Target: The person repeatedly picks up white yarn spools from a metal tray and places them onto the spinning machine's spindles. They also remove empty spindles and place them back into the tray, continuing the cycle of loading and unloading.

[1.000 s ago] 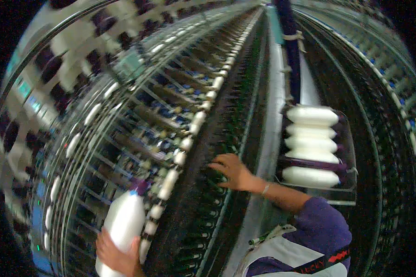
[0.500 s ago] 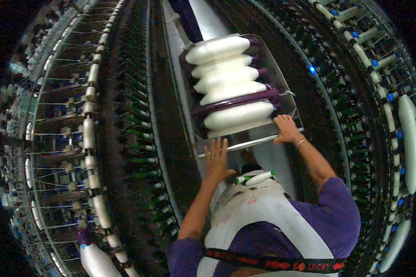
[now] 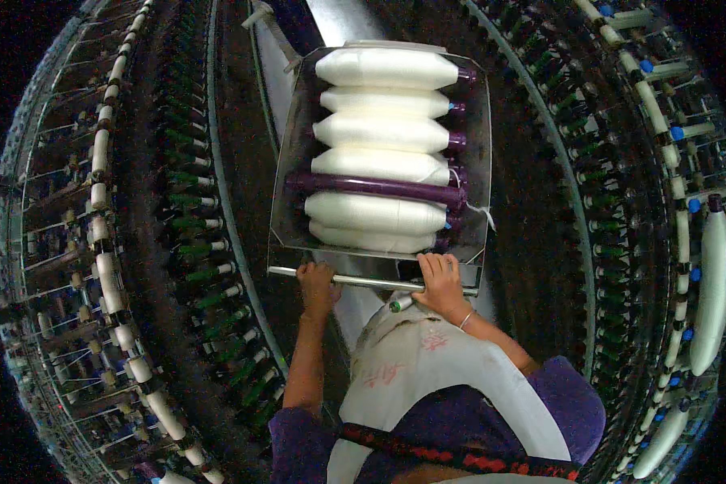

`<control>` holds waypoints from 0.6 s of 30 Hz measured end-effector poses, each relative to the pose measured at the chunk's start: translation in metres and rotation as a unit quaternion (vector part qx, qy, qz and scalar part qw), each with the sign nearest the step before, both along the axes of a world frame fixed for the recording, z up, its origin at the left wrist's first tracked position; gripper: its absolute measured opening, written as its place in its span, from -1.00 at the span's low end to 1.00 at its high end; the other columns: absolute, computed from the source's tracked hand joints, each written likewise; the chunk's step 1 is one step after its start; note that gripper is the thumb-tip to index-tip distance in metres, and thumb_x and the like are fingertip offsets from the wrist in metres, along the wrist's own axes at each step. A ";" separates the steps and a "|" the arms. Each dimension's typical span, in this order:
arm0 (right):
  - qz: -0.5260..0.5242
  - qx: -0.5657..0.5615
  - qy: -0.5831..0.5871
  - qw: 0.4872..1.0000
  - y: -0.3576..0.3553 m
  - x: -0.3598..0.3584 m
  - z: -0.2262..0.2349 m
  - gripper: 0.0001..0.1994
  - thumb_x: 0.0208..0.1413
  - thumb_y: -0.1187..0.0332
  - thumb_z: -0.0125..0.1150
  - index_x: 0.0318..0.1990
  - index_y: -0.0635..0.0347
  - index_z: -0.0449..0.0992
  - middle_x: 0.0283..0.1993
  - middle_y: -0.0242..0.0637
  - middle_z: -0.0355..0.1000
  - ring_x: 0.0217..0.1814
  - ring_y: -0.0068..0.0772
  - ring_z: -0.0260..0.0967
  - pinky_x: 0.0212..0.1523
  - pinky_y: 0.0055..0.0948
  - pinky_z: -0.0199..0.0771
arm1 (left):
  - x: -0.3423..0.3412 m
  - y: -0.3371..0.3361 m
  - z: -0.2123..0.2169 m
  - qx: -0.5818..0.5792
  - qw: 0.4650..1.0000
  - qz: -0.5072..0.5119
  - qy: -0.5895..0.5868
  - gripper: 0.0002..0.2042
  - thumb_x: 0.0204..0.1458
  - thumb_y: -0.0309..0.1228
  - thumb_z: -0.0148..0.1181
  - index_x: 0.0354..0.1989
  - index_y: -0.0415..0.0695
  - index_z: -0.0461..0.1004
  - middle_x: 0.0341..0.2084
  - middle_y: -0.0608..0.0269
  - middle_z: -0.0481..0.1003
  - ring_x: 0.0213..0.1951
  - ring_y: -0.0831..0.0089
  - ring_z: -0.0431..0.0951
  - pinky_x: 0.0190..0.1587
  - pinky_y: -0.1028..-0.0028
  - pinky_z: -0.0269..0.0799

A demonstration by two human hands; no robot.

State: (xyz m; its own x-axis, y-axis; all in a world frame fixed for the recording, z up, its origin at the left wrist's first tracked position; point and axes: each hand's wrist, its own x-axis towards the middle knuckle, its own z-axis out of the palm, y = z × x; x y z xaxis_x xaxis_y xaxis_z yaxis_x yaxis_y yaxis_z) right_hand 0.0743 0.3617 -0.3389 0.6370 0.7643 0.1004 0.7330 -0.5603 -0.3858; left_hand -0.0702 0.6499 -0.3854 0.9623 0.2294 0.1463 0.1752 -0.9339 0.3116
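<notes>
A metal cart (image 3: pixel 486 137) stands in front of me, loaded with several white roving bobbins (image 3: pixel 385 129) lying crosswise, one above another. An empty purple tube (image 3: pixel 379 185) rests across the lower bobbins, with a loose white strand near its right end. My left hand (image 3: pixel 318 284) is closed round the left part of the cart's handle bar (image 3: pixel 367 281). Farther right, my right hand (image 3: pixel 442 284) grips the same bar, its fingers lying over it toward the cart. A small green-and-white tube (image 3: pixel 400 303) shows at my white apron (image 3: pixel 427 347), just below the bar.
Long spinning frames flank the aisle, with rows of green-and-white spindle bobbins (image 3: pixel 218 270) on the left and dark spindles (image 3: pixel 573 234) on the right. Large white bobbins (image 3: pixel 711 282) hang at the far right. Little room separates the cart from the machine rails (image 3: pixel 235 218).
Both hands, outstretched before, have closed on the handle bar. The cart now sits straighter and farther left in view, and the bobbins show more squarely.
</notes>
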 end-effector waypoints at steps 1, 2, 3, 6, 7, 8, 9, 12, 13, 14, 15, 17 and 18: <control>-0.006 -0.001 -0.008 1.000 0.003 0.000 0.001 -0.10 -0.44 0.16 0.53 0.18 0.29 0.30 0.07 -0.11 0.32 0.15 -0.10 0.26 0.24 0.00 0.14 | 0.006 0.007 0.004 -0.004 1.000 -0.005 -0.010 -0.76 -0.30 -0.37 0.34 -0.37 -0.05 0.54 -0.35 0.23 0.49 -0.17 0.12 0.44 0.06 0.05 0.14; -0.008 -0.002 -0.015 1.000 0.006 0.003 0.002 -0.12 -0.43 0.14 0.53 0.17 0.28 0.31 0.06 -0.13 0.32 0.15 -0.12 0.26 0.24 -0.01 0.15 | 0.012 0.013 0.008 0.003 1.000 -0.014 -0.002 -0.74 -0.31 -0.36 0.36 -0.36 -0.05 0.54 -0.36 0.22 0.49 -0.17 0.12 0.44 0.06 0.05 0.14; -0.009 -0.005 -0.022 1.000 0.009 0.006 0.002 -0.13 -0.41 0.13 0.52 0.17 0.27 0.31 0.05 -0.15 0.33 0.15 -0.15 0.26 0.24 -0.03 0.17 | 0.019 0.018 0.011 0.007 1.000 -0.020 0.007 -0.71 -0.32 -0.36 0.39 -0.34 -0.06 0.55 -0.37 0.22 0.49 -0.17 0.12 0.44 0.06 0.05 0.14; -0.019 -0.003 -0.040 0.999 0.017 0.023 0.003 -0.13 -0.43 0.16 0.51 0.16 0.28 0.31 0.04 -0.13 0.34 0.15 -0.12 0.26 0.26 -0.03 0.16 | 0.042 0.028 0.013 -0.019 0.999 -0.025 0.017 -0.68 -0.32 -0.32 0.43 -0.31 -0.08 0.57 -0.38 0.19 0.50 -0.15 0.11 0.44 0.07 0.06 0.14; -0.020 0.001 -0.035 0.999 0.019 0.030 0.003 -0.13 -0.43 0.16 0.50 0.16 0.29 0.31 0.04 -0.13 0.34 0.15 -0.11 0.26 0.26 -0.04 0.15 | 0.049 0.030 0.012 -0.035 0.999 -0.028 0.018 -0.67 -0.31 -0.31 0.44 -0.30 -0.09 0.57 -0.38 0.18 0.50 -0.15 0.11 0.44 0.07 0.06 0.14; -0.025 0.006 -0.041 0.999 0.021 0.039 0.002 -0.15 -0.43 0.17 0.49 0.15 0.28 0.32 0.03 -0.13 0.35 0.14 -0.11 0.27 0.26 -0.04 0.16 | 0.058 0.033 0.010 -0.031 0.999 -0.034 0.030 -0.65 -0.30 -0.30 0.45 -0.27 -0.10 0.58 -0.36 0.15 0.51 -0.14 0.10 0.44 0.07 0.06 0.14; -0.026 0.020 -0.039 0.999 0.022 0.049 0.001 -0.17 -0.42 0.18 0.47 0.14 0.28 0.32 0.03 -0.13 0.36 0.13 -0.11 0.28 0.25 -0.04 0.16 | 0.066 0.034 0.008 -0.008 0.998 -0.037 0.047 -0.61 -0.31 -0.24 0.46 -0.24 -0.08 0.56 -0.31 0.17 0.52 -0.11 0.12 0.44 0.08 0.06 0.14; -0.016 0.001 -0.056 0.998 0.026 0.084 -0.003 -0.19 -0.45 0.16 0.48 0.11 0.21 0.36 0.05 -0.17 0.38 0.12 -0.13 0.30 0.25 -0.05 0.16 | 0.093 0.035 0.000 0.024 0.998 -0.043 0.044 -0.53 -0.30 -0.08 0.45 -0.21 -0.06 0.55 -0.23 0.19 0.52 -0.08 0.14 0.44 0.09 0.04 0.13; -0.011 0.008 -0.058 0.998 0.026 0.098 -0.004 -0.18 -0.45 0.16 0.50 0.12 0.20 0.36 0.07 -0.18 0.38 0.12 -0.14 0.30 0.25 -0.06 0.17 | 0.103 0.035 -0.001 0.012 0.999 -0.053 -0.003 -0.53 -0.26 -0.04 0.43 -0.23 -0.07 0.56 -0.26 0.17 0.52 -0.10 0.12 0.44 0.08 0.03 0.12; -0.013 0.006 -0.052 0.999 0.026 0.111 -0.005 -0.16 -0.49 0.18 0.52 0.11 0.21 0.33 0.07 -0.17 0.35 0.14 -0.11 0.28 0.23 -0.10 0.17 | 0.114 0.034 -0.001 0.001 0.997 -0.060 -0.049 -0.53 -0.23 0.01 0.41 -0.25 -0.09 0.57 -0.29 0.16 0.51 -0.12 0.10 0.43 0.08 0.01 0.12; -0.009 0.007 -0.051 0.999 0.026 0.125 -0.005 -0.17 -0.48 0.19 0.50 0.11 0.21 0.34 0.08 -0.17 0.35 0.13 -0.10 0.29 0.21 -0.11 0.18 | 0.125 0.033 -0.001 0.012 0.997 -0.053 -0.047 -0.51 -0.23 0.06 0.39 -0.25 -0.08 0.57 -0.29 0.16 0.51 -0.12 0.11 0.43 0.08 0.01 0.11; -0.002 0.027 -0.075 0.997 0.030 0.153 -0.006 -0.20 -0.46 0.19 0.46 0.10 0.21 0.34 0.07 -0.17 0.36 0.12 -0.10 0.30 0.19 -0.11 0.20 | 0.150 0.031 0.003 0.034 0.997 -0.040 -0.051 -0.45 -0.23 0.17 0.34 -0.26 -0.08 0.58 -0.30 0.17 0.50 -0.12 0.12 0.42 0.09 0.01 0.10; 0.003 0.030 -0.082 0.996 0.031 0.167 -0.006 -0.21 -0.44 0.19 0.44 0.11 0.21 0.34 0.06 -0.17 0.37 0.12 -0.11 0.30 0.19 -0.11 0.21 | 0.163 0.031 0.006 0.029 0.998 -0.036 -0.046 -0.42 -0.24 0.21 0.33 -0.28 -0.08 0.59 -0.33 0.19 0.49 -0.12 0.15 0.42 0.09 0.01 0.10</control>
